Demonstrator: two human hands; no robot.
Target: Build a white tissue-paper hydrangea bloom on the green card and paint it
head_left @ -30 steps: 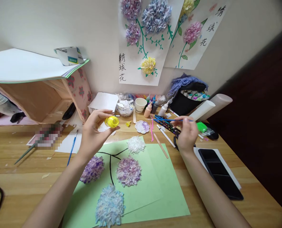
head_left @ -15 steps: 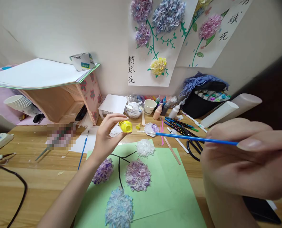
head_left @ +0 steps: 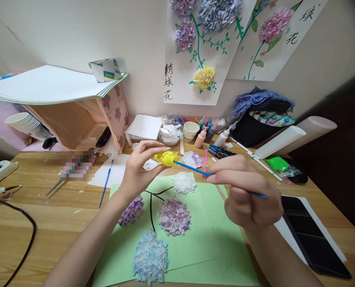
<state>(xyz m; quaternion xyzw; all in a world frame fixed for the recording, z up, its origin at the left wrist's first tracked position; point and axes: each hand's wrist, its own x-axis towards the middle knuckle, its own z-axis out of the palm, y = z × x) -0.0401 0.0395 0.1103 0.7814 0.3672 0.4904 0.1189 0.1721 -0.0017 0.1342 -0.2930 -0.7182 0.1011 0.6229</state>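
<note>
My left hand holds a small yellow bottle on its side, its mouth facing right. My right hand pinches a blue paintbrush; the brush's front end is inside the bottle's mouth, so the bristles are hidden. Below lies a green sheet with black stems and fluffy paper flowers: a white one, a purple one, a pink-purple one and a light blue one. A flower-shaped palette with purple paint sits just behind the brush.
At the back are a paper cup, paint bottles and a bowl of scraps. Another brush lies left on white paper. A black phone-like object lies right, and a pink box stands back left.
My right hand has moved left and away from the camera, bringing the brush tip into the yellow bottle. The bottle has turned sideways toward the brush. The view has shifted slightly.
</note>
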